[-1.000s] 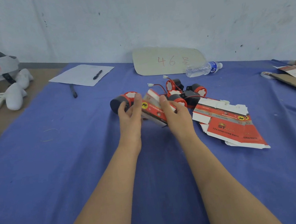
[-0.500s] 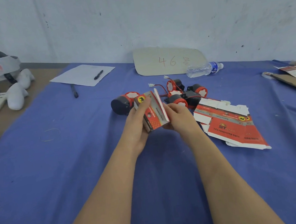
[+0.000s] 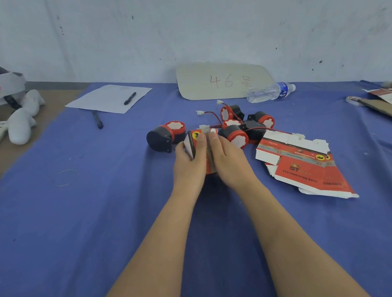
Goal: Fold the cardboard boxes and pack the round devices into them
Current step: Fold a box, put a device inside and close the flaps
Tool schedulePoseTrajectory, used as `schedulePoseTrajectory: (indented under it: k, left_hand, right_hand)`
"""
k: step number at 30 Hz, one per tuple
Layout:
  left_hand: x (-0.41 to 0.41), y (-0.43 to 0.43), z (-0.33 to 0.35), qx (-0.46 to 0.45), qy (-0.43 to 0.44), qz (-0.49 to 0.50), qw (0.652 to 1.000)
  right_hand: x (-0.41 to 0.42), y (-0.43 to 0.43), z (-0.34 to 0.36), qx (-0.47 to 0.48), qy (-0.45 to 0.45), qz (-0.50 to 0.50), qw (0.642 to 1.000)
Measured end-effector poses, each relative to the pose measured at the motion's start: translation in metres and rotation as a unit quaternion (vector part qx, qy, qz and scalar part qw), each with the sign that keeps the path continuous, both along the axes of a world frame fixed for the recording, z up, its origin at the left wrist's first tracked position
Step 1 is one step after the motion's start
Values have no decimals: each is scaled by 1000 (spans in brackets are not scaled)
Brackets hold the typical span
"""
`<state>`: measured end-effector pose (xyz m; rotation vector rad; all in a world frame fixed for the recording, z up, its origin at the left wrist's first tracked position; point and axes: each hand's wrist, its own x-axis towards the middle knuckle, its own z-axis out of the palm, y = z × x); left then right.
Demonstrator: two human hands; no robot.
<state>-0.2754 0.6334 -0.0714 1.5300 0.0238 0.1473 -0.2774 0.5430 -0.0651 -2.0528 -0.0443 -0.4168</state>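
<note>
Both hands hold a small red box over the middle of the desk. The left hand wraps its left side and the right hand presses against its right side, thumbs side by side on top. Just behind it lie the round devices, black and red with wires. To the right lie the flat boxes.
</note>
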Motion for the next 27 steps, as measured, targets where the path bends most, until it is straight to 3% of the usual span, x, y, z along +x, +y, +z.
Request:
schedulePoseTrajectory:
  k: [7,19,23,27]
  left_hand:
    - [2,10,4,-62,9,-25,998]
    - [0,9,4,-74,17,-43,996]
    - [1,17,9,-197,81,-118,970]
    - [0,26,11,-336,100,-207,913]
  right_hand:
    - [0,-3,7,100,46,-12,994]
    - [3,-10,11,90,84,-99,987]
    - [2,-20,12,109,99,-110,983]
    - [-4,-23,16,308,161,-64,936]
